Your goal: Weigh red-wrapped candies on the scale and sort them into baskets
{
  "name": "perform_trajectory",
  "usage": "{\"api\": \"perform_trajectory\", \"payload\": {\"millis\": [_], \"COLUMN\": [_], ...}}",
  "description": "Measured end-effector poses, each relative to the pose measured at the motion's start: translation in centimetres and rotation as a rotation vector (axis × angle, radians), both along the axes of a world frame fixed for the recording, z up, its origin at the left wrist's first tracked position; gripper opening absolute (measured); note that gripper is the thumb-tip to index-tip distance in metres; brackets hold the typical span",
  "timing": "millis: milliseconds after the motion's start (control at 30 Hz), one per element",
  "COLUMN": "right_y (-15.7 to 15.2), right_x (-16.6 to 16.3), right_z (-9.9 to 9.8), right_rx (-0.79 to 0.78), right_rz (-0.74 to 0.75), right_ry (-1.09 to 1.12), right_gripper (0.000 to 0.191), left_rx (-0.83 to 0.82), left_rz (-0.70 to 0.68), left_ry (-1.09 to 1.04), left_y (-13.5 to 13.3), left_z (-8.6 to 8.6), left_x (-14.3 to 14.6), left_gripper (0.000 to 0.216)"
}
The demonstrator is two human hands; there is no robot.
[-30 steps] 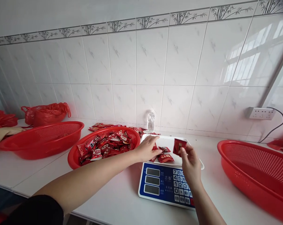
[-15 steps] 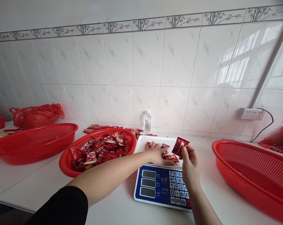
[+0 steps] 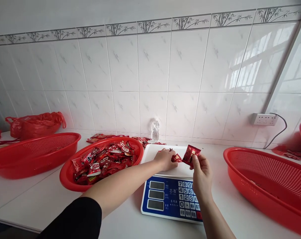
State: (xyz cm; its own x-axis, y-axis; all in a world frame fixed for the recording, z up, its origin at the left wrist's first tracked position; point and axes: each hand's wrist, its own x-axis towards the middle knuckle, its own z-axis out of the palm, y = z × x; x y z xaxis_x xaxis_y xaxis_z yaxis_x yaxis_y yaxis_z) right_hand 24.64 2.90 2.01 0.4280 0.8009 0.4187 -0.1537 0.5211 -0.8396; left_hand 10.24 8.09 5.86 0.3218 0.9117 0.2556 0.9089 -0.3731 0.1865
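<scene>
My left hand [image 3: 166,160] rests on the white pan [image 3: 152,152] of the scale [image 3: 170,196], fingers closed round several red candy packets [image 3: 176,158]. My right hand [image 3: 201,171] hovers just right of it and pinches one red packet [image 3: 191,154] upright between thumb and fingers. A round red basket [image 3: 73,181] heaped with red and white candy packets [image 3: 104,159] stands directly left of the scale, under my left forearm.
A large red basket [image 3: 242,176] sits at the right. Another red basket [image 3: 36,152] stands at the left, with red plastic bags [image 3: 36,123] behind it. A small water bottle [image 3: 154,130] stands by the tiled wall. A wall socket [image 3: 262,119] with cable is at the right.
My left hand has gathered the loose packets on the scale pan into its grip. The right hand keeps its packet and shifted slightly. The view drifted right.
</scene>
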Motion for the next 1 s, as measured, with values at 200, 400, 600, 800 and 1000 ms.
{"api": "perform_trajectory", "payload": {"millis": [200, 400, 600, 800, 1000], "right_y": [0.0, 0.2, 0.2, 0.3, 0.1], "right_x": [0.0, -0.2, -0.2, -0.1, 0.0], "right_z": [-0.2, -0.3, -0.4, -0.3, -0.3], "right_rx": [-0.004, 0.000, -0.001, 0.012, -0.010], "right_rz": [-0.004, 0.002, -0.009, -0.003, 0.005], "right_ry": [-0.009, -0.013, -0.015, 0.018, 0.020], "right_gripper": [0.038, 0.039, 0.040, 0.038, 0.039], "left_rx": [0.029, 0.062, -0.065, -0.256, -0.351], "left_rz": [0.029, 0.062, 0.032, -0.007, -0.029], "left_ry": [-0.104, -0.195, -0.098, 0.108, 0.241], "left_y": [0.4, 0.4, 0.4, 1.3, 1.9], "left_z": [1.3, 3.1, 3.4, 4.0, 3.8], "left_x": [-1.4, -2.3, -1.2, 0.7, 1.5], "left_gripper": [0.021, 0.024, 0.023, 0.044, 0.012]}}
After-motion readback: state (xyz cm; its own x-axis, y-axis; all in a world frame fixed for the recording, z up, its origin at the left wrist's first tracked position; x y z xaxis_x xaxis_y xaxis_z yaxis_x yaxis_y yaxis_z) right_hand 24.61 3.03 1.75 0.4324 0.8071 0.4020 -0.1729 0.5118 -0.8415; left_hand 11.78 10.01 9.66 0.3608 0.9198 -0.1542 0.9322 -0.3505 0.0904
